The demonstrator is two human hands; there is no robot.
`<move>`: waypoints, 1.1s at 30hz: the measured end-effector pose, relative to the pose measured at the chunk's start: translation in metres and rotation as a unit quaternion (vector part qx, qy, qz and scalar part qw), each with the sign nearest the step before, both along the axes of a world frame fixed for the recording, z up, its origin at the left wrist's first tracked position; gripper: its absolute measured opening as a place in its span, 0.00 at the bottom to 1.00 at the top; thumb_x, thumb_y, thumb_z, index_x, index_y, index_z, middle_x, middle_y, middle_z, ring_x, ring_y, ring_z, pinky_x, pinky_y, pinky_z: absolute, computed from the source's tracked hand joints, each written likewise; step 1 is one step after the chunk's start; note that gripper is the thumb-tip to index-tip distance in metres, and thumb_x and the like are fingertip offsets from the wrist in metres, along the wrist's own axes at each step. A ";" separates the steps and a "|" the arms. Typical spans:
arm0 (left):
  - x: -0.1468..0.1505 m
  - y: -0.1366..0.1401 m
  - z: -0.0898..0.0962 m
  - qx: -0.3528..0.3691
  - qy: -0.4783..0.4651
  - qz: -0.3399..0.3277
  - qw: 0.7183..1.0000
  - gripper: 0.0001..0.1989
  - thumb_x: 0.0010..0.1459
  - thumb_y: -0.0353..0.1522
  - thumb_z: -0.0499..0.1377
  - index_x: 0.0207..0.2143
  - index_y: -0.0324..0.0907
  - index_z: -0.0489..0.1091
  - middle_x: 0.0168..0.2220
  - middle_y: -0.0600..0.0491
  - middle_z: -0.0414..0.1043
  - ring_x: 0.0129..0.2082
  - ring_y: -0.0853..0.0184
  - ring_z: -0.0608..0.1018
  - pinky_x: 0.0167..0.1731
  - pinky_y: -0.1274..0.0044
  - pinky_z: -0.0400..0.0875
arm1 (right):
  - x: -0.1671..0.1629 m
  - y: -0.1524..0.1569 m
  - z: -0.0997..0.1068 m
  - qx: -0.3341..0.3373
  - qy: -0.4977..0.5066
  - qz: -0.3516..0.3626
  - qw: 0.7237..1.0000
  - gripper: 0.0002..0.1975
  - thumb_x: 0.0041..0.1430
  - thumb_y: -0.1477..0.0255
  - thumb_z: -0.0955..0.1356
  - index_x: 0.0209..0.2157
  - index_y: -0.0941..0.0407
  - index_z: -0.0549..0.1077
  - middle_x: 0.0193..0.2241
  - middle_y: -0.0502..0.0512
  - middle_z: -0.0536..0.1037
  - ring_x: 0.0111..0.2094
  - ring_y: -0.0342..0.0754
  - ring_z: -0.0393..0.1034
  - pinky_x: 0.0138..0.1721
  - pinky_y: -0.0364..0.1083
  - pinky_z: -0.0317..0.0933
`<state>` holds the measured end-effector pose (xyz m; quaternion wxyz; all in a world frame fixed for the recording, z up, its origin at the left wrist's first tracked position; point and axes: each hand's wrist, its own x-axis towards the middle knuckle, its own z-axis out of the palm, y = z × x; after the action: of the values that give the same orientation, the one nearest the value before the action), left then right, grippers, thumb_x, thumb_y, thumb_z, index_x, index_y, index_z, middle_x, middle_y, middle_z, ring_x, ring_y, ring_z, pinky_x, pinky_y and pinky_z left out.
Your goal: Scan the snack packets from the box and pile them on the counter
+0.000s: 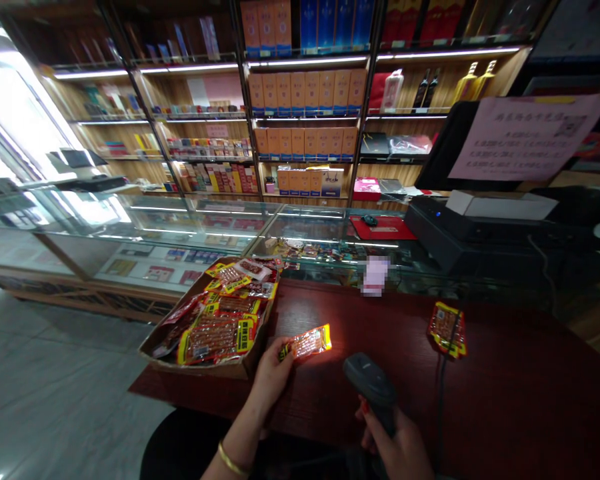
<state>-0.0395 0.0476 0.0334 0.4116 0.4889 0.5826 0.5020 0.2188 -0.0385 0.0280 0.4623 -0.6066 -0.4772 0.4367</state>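
Note:
My left hand [273, 370] pinches one end of a snack packet [307, 342], a clear, red and yellow pouch with brown sticks inside. Light from the scanner falls on the packet's far end. In my right hand [397, 437] is a dark barcode scanner [373, 383], its head pointing towards the packet from the right. Beside my left hand stands an open cardboard box [253, 363], filled with several similar snack packets [217, 337]. More packets [449, 328] lie stacked to the right on the dark red table, with the scanner's cable [443, 393] crossing over them.
The dark red table [325, 407] adjoins a glass counter [325, 230]. A blurred-out pinkish rectangle [375, 275] lies at its edge. A mouse [369, 220] rests on a red mat [390, 229]. At right stands a dark till [485, 233] and a screen bearing a pink notice [530, 137]. Shelves with boxes [307, 93] line the back.

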 end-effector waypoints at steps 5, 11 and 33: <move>0.012 0.004 0.006 -0.004 0.002 -0.033 0.999 0.15 0.51 0.39 0.64 0.40 0.41 0.78 0.39 0.48 0.83 0.43 0.56 0.82 0.49 0.70 0.73 | 0.010 0.001 -0.004 -0.016 0.051 0.001 0.999 0.36 0.53 0.36 0.69 0.32 0.57 0.82 0.18 0.55 0.80 0.19 0.50 0.74 0.21 0.44 0.67; 0.029 0.006 0.015 0.002 0.002 -0.070 0.998 0.12 0.51 0.36 0.63 0.37 0.40 0.79 0.37 0.48 0.83 0.40 0.58 0.82 0.43 0.72 0.74 | 0.012 -0.004 0.000 0.000 -0.013 0.022 1.000 0.35 0.55 0.36 0.67 0.29 0.55 0.81 0.14 0.53 0.78 0.18 0.51 0.75 0.23 0.45 0.66; 0.171 0.085 -0.012 -0.098 -0.150 -0.094 0.979 0.25 0.44 0.31 0.73 0.45 0.41 0.70 0.43 0.46 0.80 0.39 0.63 0.83 0.41 0.74 0.77 | 0.047 0.002 -0.031 0.011 0.282 -0.115 0.953 0.29 0.45 0.44 0.78 0.37 0.54 0.81 0.21 0.49 0.82 0.16 0.45 0.73 0.19 0.43 0.67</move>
<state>0.1315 0.1321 0.0218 0.5853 0.4178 0.5127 0.4691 0.2656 -0.0366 -0.0026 0.6317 -0.5042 -0.2598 0.5285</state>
